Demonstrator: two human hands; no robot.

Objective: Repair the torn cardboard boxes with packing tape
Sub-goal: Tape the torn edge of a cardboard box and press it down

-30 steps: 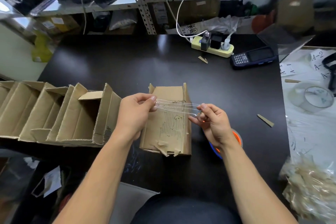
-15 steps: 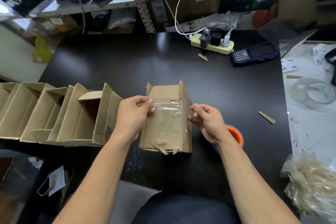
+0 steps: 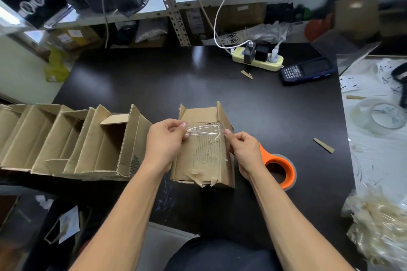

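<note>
So there's a torn cardboard box (image 3: 201, 154) sitting in the middle of the black table (image 3: 167, 81), right in front of the person; top face is pretty chewed up, outer paper peeled off so the corrugated ribs show, ragged bits at the near edge. A strip of clear tape (image 3: 203, 130) is stretched across the far part of that face; can't tell if it's fully stuck down, it looks wrinkled and shiny. Left hand (image 3: 164, 141) pinches the strip's left end between thumb and forefinger, other fingers curled under; right hand (image 3: 241, 147) pinches the right end at the box's right edge, fingers curled in tight too.

Just beside the right wrist lies the orange tape dispenser (image 3: 279, 168), flat on the table, roll of tape on it. To the left, a row of open cardboard boxes (image 3: 72, 141) lined up side by side, nearest one nearly touching the left hand. Further back: a yellowish power strip (image 3: 257, 60) with chargers plugged in, a dark handheld scanner (image 3: 307, 70) next to it; a few cardboard scraps (image 3: 323, 145) scattered around; a big clear tape roll (image 3: 378, 116) off to the right on white paper.
</note>
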